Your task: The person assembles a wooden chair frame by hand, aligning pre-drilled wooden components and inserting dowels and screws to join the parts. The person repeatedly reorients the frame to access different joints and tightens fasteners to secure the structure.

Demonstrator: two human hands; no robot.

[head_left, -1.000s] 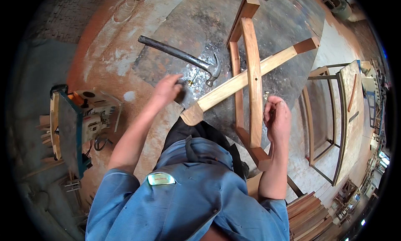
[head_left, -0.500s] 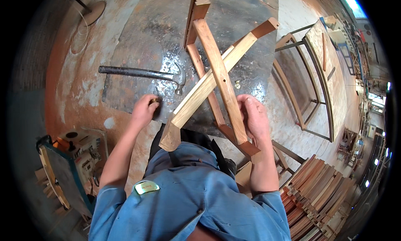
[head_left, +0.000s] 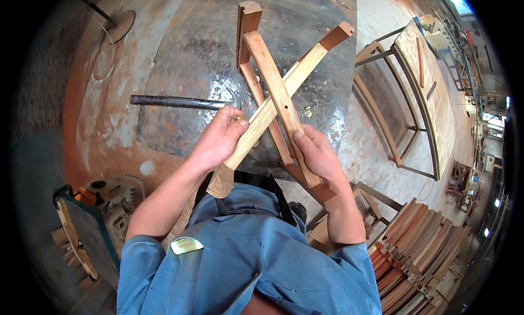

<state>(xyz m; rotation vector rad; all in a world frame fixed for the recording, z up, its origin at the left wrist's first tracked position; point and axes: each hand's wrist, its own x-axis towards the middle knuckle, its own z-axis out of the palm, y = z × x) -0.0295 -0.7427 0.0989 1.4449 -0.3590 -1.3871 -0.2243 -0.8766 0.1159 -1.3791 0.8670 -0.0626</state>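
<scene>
A folding-style wooden frame with crossed bars [head_left: 268, 110] stands in front of me, over a dark metal sheet. My right hand [head_left: 317, 153] is closed around its darker bar [head_left: 281, 99], which has a small dark hole [head_left: 286, 107] in it, the thumb lying on top. Beside the paler bar [head_left: 259, 120], my left hand [head_left: 218, 138] pinches a small brass-coloured fitting [head_left: 240, 117]; its exact kind is too small to tell. A claw hammer [head_left: 177, 102] lies left of the frame, its head partly hidden by my left hand. Another small brass-coloured piece [head_left: 308, 112] rests right of the bars.
Under all this is the dark, scuffed metal sheet [head_left: 188, 48]. To the right stands a wood-topped frame table [head_left: 428, 97]. Stacked wooden strips [head_left: 420, 244] lie at the lower right. A machine [head_left: 109, 200] and a dark panel [head_left: 87, 222] are at the lower left.
My left hand has moved right and up with the brass-coloured fitting to the paler bar. My right hand has shifted left and now grips the darker bar. The frame sits slightly further left in view.
</scene>
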